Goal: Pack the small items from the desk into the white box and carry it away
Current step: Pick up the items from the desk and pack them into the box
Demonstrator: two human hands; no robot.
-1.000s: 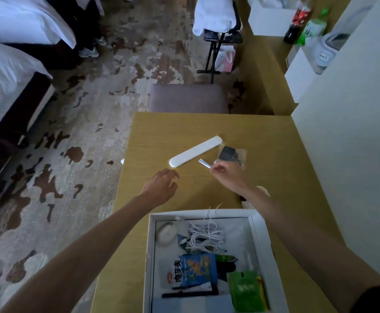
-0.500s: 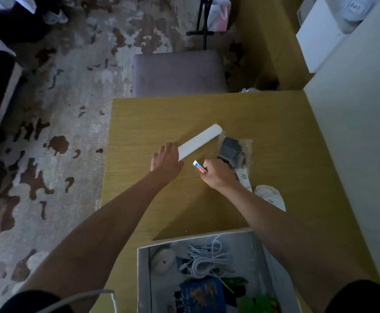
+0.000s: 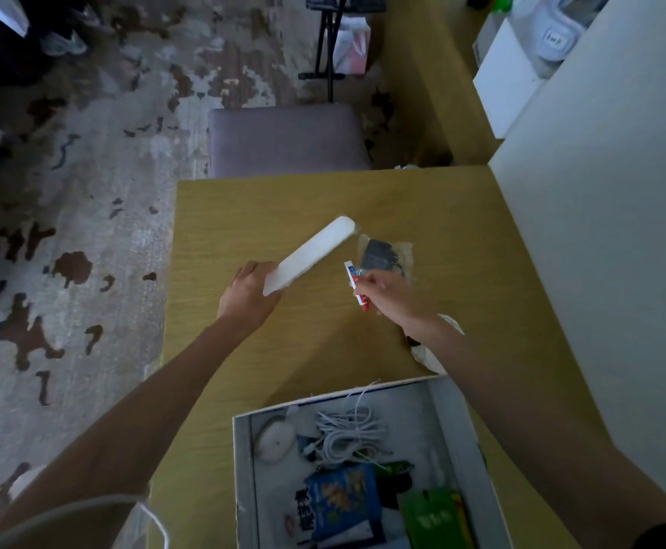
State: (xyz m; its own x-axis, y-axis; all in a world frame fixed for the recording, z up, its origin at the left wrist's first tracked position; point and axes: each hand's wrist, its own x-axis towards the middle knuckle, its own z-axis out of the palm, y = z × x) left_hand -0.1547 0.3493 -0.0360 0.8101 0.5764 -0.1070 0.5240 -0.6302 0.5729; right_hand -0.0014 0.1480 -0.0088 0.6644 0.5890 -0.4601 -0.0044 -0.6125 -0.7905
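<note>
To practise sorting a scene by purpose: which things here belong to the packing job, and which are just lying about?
Belongs:
white box
long white case, held by left hand
small tube, pinched by right hand
clear bag on the desk

Lying about:
grey stool
pink bag

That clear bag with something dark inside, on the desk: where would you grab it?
Probably pinch the clear bag around its dark bulge, coming from above: it lies flat on the desk, and the bulge is the only raised part. The right hand is nearest, but holds a small tube.
</note>
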